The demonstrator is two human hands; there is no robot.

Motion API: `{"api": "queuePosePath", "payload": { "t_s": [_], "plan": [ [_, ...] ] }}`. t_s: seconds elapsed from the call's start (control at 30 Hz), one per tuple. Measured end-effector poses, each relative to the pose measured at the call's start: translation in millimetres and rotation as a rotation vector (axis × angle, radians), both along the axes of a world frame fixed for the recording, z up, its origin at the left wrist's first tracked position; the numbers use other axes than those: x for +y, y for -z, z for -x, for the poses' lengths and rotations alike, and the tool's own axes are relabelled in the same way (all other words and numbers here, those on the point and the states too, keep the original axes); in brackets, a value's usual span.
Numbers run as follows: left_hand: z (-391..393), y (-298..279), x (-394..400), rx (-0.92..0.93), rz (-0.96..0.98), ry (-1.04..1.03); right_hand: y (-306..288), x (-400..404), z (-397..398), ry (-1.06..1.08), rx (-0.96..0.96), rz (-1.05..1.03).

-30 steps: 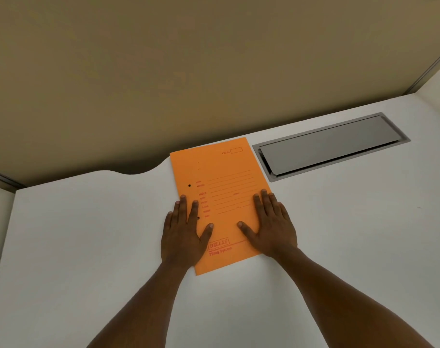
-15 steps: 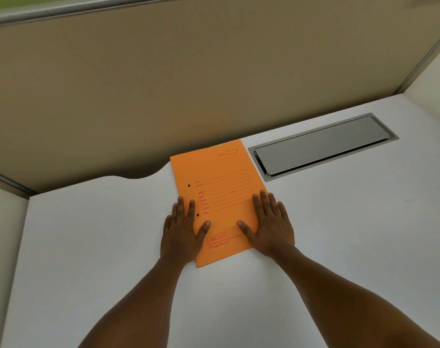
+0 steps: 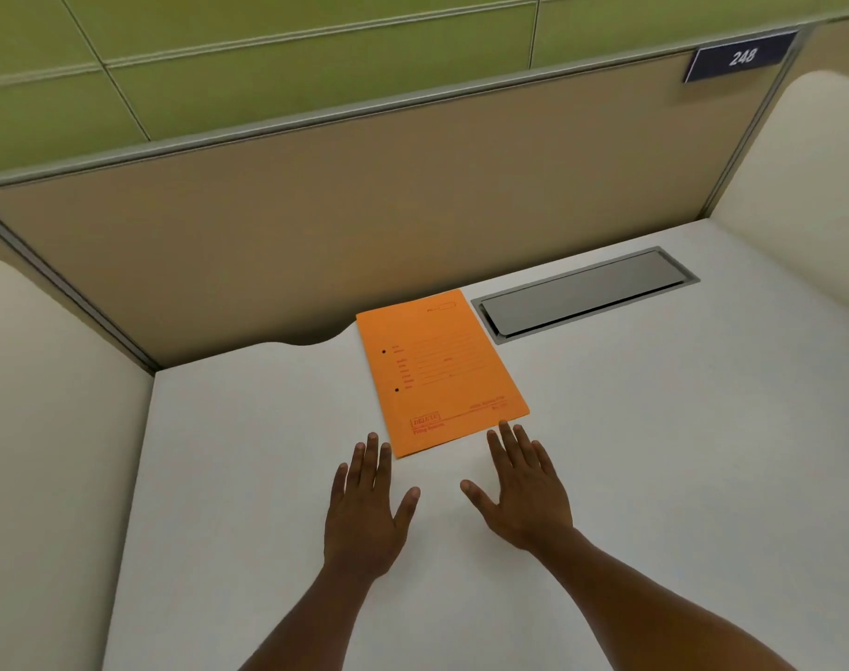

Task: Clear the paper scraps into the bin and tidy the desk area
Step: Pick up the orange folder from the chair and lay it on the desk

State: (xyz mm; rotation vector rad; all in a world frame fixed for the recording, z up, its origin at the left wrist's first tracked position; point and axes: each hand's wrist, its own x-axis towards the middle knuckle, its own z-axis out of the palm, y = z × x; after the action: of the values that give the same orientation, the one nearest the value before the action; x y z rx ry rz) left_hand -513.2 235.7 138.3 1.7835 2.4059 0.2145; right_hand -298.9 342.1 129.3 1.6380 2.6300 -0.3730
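Observation:
An orange file folder (image 3: pixel 439 370) with red print lies flat on the white desk (image 3: pixel 655 452), near the back partition. My left hand (image 3: pixel 366 508) is flat and open just in front of the folder's near left corner. My right hand (image 3: pixel 526 489) is also open with fingers spread, its fingertips at the folder's near right corner. Neither hand holds anything. No paper scraps or bin show in the head view.
A grey metal cable hatch (image 3: pixel 582 295) is set into the desk right of the folder. A beige partition (image 3: pixel 364 210) stands behind, with a "248" sign (image 3: pixel 742 55) at top right. White side panels (image 3: pixel 49 404) flank the desk.
Both hands have slid back off the folder toward me and let it go. The camera has tilted up, showing more of the partition and the green wall.

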Motion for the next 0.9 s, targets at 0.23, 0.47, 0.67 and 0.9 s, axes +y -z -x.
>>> {"api": "queuePosePath", "payload": {
  "t_s": [0.23,0.47,0.67,0.9],
  "plan": [
    [-33.2,-29.3,-82.5,0.05,-0.001,-0.026,-32.0,-83.6,-32.7,0.001,-0.006,-0.028],
    [-60.6,-50.5,-178.8,0.068,-0.067,-0.044,-58.2,-170.2,-53.8,-0.038,0.032,-0.094],
    [-94.4,-58.0,-278.0,0.065,-0.065,-0.09,-76.5,-261.2,-76.7,-0.082,0.048,-0.147],
    [-144.4,-88.6,-367.7,0.075,-0.082,-0.095,-104.1,-360.1,-113.0,-0.076,0.078,-0.206]
  ]
}}
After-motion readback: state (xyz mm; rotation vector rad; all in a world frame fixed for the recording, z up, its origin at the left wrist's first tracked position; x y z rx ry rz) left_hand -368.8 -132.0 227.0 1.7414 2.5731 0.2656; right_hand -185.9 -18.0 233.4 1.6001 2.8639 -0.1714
